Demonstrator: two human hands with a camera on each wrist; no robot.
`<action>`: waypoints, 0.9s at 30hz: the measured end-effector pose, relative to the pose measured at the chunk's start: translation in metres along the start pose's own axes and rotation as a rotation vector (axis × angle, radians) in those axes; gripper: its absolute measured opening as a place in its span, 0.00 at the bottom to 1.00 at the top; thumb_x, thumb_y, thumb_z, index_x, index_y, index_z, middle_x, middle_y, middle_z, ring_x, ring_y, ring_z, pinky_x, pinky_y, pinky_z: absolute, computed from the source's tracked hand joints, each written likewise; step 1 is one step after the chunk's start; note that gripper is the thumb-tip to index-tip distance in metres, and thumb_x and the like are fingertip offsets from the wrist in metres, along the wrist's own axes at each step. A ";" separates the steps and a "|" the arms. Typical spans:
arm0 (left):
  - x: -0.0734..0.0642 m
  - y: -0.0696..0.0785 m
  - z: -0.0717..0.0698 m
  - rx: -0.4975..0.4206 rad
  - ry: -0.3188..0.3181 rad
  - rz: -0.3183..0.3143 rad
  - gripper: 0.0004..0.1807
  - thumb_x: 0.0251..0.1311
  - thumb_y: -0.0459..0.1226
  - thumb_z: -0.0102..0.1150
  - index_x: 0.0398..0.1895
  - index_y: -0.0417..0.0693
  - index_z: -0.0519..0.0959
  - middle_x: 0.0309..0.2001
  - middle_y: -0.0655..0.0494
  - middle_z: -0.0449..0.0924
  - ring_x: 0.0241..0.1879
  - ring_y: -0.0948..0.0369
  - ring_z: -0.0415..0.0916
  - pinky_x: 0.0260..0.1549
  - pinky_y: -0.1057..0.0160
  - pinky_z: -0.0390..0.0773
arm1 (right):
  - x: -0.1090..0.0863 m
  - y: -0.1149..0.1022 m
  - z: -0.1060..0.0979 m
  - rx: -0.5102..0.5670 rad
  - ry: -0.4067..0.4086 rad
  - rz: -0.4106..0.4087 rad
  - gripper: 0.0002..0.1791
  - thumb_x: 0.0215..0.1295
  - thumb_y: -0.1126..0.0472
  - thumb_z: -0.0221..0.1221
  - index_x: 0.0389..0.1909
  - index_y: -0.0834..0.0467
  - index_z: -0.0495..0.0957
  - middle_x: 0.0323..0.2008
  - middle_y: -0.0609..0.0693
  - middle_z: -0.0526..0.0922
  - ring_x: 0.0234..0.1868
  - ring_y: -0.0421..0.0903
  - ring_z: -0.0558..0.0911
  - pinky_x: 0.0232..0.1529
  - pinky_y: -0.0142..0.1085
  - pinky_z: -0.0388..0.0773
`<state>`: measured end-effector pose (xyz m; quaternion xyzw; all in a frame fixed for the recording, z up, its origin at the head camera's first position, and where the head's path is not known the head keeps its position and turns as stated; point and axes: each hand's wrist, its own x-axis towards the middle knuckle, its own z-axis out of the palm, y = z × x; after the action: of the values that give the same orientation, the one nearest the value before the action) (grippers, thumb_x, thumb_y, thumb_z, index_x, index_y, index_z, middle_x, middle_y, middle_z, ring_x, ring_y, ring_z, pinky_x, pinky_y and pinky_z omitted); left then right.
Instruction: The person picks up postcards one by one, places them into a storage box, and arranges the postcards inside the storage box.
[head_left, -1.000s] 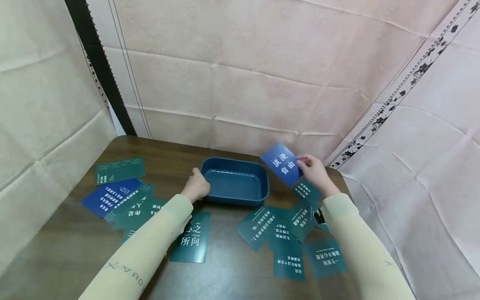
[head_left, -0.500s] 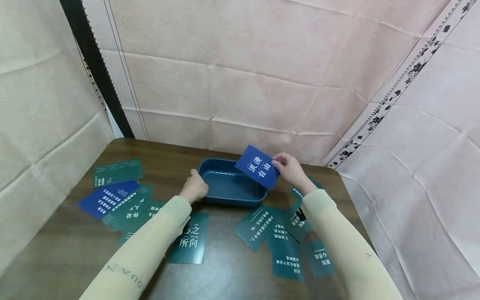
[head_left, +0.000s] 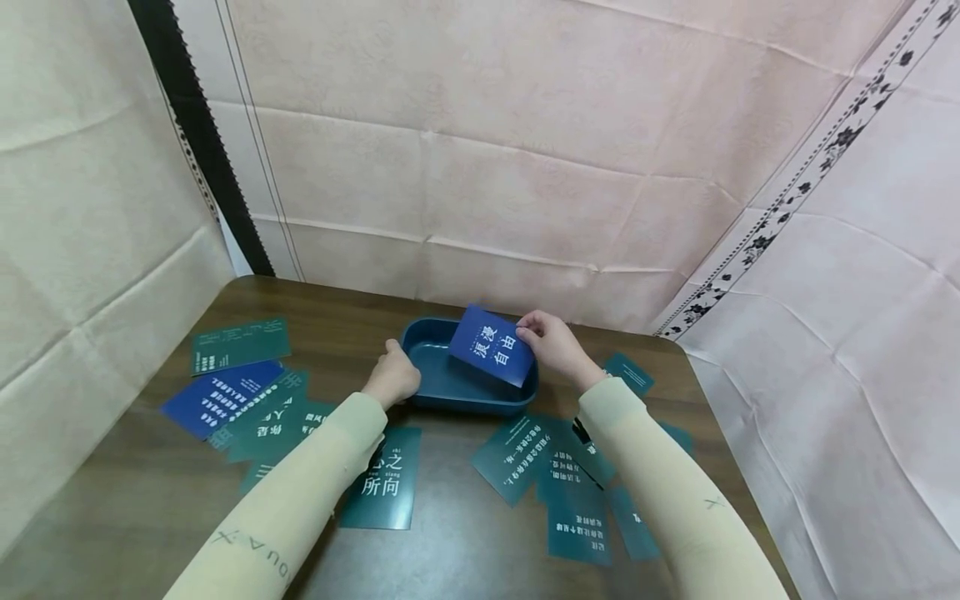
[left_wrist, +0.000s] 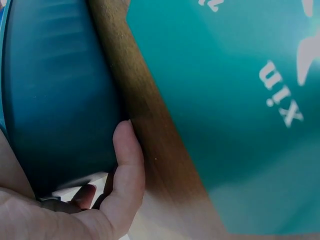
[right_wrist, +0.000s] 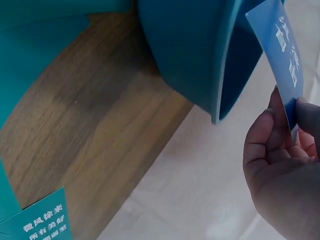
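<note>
A blue card [head_left: 491, 343] with white characters tilts over the right part of a dark teal plastic basin [head_left: 442, 388]. My right hand [head_left: 552, 343] pinches its right edge between thumb and fingers; in the right wrist view the card [right_wrist: 280, 55] stands above the basin's rim [right_wrist: 220, 100]. At the basin's left end, my left hand [head_left: 392, 375] grips the rim and wall. In the left wrist view, a finger [left_wrist: 127, 165] lies along the outer wall of the basin [left_wrist: 60, 100]. What lies beneath the blue card inside the basin is hidden.
Several overlapping green cards and a blue card [head_left: 221, 398] lie on the wooden table [head_left: 480, 558] at left. A green card [head_left: 386, 487] lies in front of the basin, partly under the left sleeve. More green cards [head_left: 513, 454] spread at right. Pale cloth [head_left: 465, 200] hangs behind.
My right hand has carried the blue card leftward, from right of the basin to over its right part. The left hand keeps its grip on the basin's left end.
</note>
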<state>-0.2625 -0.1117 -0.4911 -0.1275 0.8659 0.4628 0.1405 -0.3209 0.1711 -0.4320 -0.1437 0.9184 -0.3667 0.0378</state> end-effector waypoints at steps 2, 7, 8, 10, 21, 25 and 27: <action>0.000 0.000 0.001 0.001 0.002 -0.005 0.36 0.67 0.33 0.43 0.71 0.41 0.36 0.47 0.37 0.66 0.24 0.50 0.74 0.26 0.55 0.78 | -0.001 -0.001 0.004 -0.018 -0.017 0.004 0.09 0.72 0.51 0.53 0.46 0.48 0.75 0.40 0.48 0.79 0.41 0.48 0.78 0.44 0.39 0.79; 0.000 0.001 0.001 0.004 0.002 -0.004 0.36 0.67 0.33 0.43 0.71 0.41 0.36 0.48 0.37 0.66 0.24 0.50 0.74 0.25 0.56 0.78 | -0.001 -0.004 0.013 -0.049 -0.053 0.005 0.07 0.72 0.53 0.53 0.45 0.48 0.76 0.39 0.48 0.79 0.40 0.48 0.77 0.41 0.40 0.78; 0.000 0.002 0.001 0.005 0.002 -0.005 0.37 0.67 0.33 0.43 0.71 0.40 0.36 0.48 0.37 0.66 0.24 0.50 0.74 0.25 0.56 0.78 | -0.001 -0.005 0.015 -0.054 -0.061 0.001 0.06 0.72 0.53 0.53 0.44 0.49 0.76 0.38 0.48 0.78 0.39 0.48 0.77 0.40 0.40 0.78; -0.001 0.003 0.000 0.007 0.004 -0.007 0.37 0.67 0.32 0.43 0.71 0.40 0.36 0.48 0.37 0.66 0.24 0.50 0.74 0.25 0.56 0.78 | -0.001 -0.006 0.017 -0.074 -0.082 -0.018 0.06 0.73 0.54 0.53 0.44 0.49 0.76 0.37 0.48 0.78 0.38 0.48 0.77 0.38 0.39 0.77; -0.004 0.004 -0.004 0.014 0.005 0.021 0.38 0.67 0.33 0.44 0.72 0.39 0.35 0.49 0.36 0.67 0.25 0.50 0.74 0.24 0.57 0.76 | -0.002 -0.008 0.022 -0.279 -0.102 -0.125 0.06 0.71 0.59 0.55 0.45 0.53 0.77 0.38 0.47 0.80 0.37 0.45 0.77 0.43 0.40 0.76; -0.004 -0.001 -0.008 0.022 -0.018 0.028 0.40 0.67 0.35 0.43 0.73 0.35 0.34 0.55 0.35 0.66 0.31 0.49 0.75 0.26 0.58 0.77 | -0.002 -0.006 0.026 -0.300 -0.101 -0.117 0.06 0.72 0.58 0.54 0.45 0.52 0.76 0.40 0.47 0.80 0.39 0.45 0.77 0.47 0.40 0.77; -0.003 -0.005 -0.011 0.010 -0.037 0.033 0.39 0.67 0.36 0.42 0.73 0.33 0.36 0.59 0.34 0.64 0.38 0.48 0.74 0.28 0.58 0.78 | -0.002 -0.005 0.029 -0.301 -0.106 -0.117 0.07 0.72 0.58 0.54 0.46 0.52 0.77 0.41 0.47 0.80 0.39 0.45 0.77 0.47 0.40 0.77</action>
<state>-0.2594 -0.1229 -0.4881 -0.1039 0.8675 0.4629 0.1494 -0.3130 0.1490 -0.4497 -0.2200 0.9497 -0.2186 0.0427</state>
